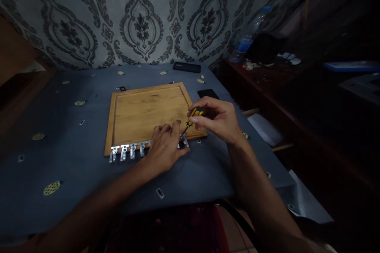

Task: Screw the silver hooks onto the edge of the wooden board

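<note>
A framed wooden board (142, 114) lies on the cloth-covered table, with a row of silver metal hooks (124, 152) along its near edge. My left hand (164, 144) is bent over that edge toward its right end, fingers on the board and thumb beside a hook, hiding part of the row. My right hand (221, 120) pinches a small yellow-and-black screwdriver (194, 115) by the handle. The screwdriver slants down to the left, its tip close to the right end of the hook row beside my left fingers. Whether the tip sits in a screw is too small to tell.
Behind the board lies a black phone (187, 67), and a dark flat object (208, 94) is near its right corner. A small black piece (121, 88) touches the far left area. On the dark furniture at right stands a plastic bottle (245, 41). Patterned fabric (142, 16) hangs behind.
</note>
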Demonstrator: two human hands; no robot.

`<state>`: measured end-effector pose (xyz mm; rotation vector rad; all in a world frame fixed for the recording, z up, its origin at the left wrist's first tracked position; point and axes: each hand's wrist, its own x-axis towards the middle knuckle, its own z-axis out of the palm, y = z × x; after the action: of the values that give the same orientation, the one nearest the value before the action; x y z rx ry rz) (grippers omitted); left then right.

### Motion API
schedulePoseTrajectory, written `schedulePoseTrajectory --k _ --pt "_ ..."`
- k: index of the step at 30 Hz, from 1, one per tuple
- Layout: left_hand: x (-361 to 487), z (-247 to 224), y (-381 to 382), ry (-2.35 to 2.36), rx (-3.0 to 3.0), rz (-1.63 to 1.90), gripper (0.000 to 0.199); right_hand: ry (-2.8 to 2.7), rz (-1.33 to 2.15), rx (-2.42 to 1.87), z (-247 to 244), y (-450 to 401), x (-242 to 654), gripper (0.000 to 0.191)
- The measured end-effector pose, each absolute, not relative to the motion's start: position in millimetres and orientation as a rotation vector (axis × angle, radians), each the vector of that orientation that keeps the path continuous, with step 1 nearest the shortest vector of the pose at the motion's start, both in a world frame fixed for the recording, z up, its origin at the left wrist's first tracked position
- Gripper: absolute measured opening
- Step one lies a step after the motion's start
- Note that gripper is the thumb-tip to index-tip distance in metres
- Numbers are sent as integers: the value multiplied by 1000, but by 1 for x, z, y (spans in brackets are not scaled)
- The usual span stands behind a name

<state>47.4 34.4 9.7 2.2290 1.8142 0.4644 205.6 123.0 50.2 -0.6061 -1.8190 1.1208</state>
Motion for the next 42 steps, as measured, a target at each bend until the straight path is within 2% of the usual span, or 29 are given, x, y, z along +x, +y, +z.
schedulePoseTrajectory --k 19,42 --pt "48 12 34 1823 2217 426 70 -1791 1339 -619 59 121 209 35" --pt "47 11 35 1799 2216 448 70 -1750 1191 -610 55 121 205 30"
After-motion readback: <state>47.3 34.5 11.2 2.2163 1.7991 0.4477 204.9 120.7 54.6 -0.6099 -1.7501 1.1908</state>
